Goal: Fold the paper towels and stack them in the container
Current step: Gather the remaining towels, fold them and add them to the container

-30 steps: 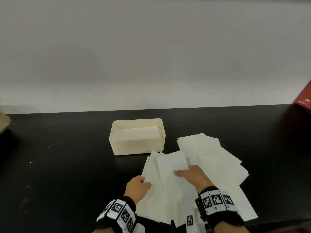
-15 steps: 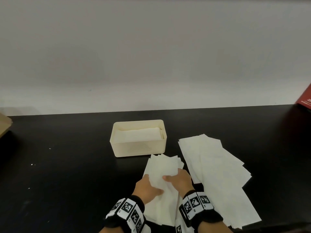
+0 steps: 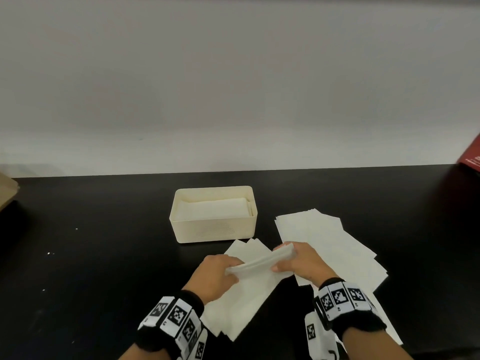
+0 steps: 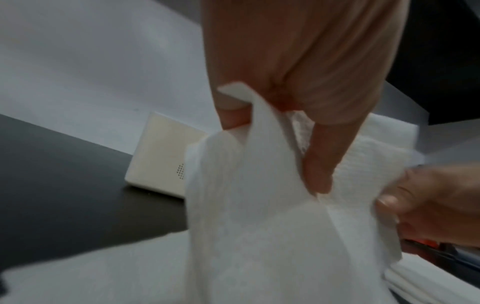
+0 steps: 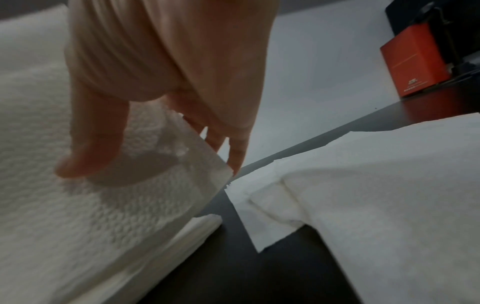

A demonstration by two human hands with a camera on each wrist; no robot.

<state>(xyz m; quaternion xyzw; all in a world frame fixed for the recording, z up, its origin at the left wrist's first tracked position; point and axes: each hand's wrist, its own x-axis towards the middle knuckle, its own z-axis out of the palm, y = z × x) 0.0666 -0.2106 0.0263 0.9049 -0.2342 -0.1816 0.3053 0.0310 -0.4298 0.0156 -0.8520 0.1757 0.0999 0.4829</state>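
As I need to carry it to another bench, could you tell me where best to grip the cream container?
Take the container by its two short end walls, coming from above, one hand per end. It sits upright with its top open and towels inside; the walls are plain, no handles show, and both ends stand clear on the table.

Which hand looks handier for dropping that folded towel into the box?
Probably the left hand: the box sits ahead and to its side, while the right hand is farther over by the loose sheets. Both pinch the towel now.
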